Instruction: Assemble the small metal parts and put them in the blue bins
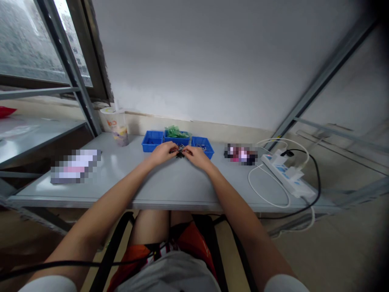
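Observation:
My left hand (165,153) and my right hand (197,156) meet over the grey table, in front of the blue bins. Fingers are curled and pinched on both, close around a small cluster of dark and shiny metal pieces (181,153). What each hand grips is too small and too hidden to name. Just behind my left hand stands a blue bin (148,148) with dark contents. The middle blue bin (169,140) holds green pieces (174,131). Beside my right hand, another blue bin (209,153) has small shiny metal parts in it.
A plastic drink cup (119,129) stands at the back left, behind a blurred-out phone-like device (75,167). On the right lie another blurred-out item (240,154) and a white power strip (287,176) with plugs and looping cables. Metal frame posts rise at both sides.

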The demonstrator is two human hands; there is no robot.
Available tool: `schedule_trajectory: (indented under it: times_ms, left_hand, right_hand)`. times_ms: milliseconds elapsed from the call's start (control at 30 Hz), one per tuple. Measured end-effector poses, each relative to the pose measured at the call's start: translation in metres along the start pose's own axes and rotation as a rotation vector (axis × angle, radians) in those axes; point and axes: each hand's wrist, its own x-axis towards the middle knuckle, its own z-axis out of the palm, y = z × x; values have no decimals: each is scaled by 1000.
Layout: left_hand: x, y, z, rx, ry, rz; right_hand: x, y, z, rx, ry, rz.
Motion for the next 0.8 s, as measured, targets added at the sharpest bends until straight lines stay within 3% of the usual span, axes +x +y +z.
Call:
schedule_trajectory:
  times_ms: [200,333,433,500,567,667,767,800]
  left_hand:
    - [0,-5,-16,111,79,-51]
    - [-5,-23,-31,350,210,-264]
    - [-11,-37,-37,472,206,-454]
    - [-13,-42,-38,494,190,-508]
    - [-13,-41,-38,498,180,-487]
    - [-9,-31,-36,455,128,-341]
    - [-4,-17,-26,299,8,-173]
    - [-3,-13,-21,237,-88,-115]
  right_hand:
    - [0,2,1,-17,-9,18]
    - [0,3,1,-78,-60,57]
    - [-1,5,1,-171,-115,78]
    - [-2,7,3,-227,-156,91]
    - [-3,11,5,-256,-202,114]
    - [-4,14,8,-267,-264,150]
    - [-4,15,9,-273,-275,153]
    - [-4,15,9,-272,-277,149]
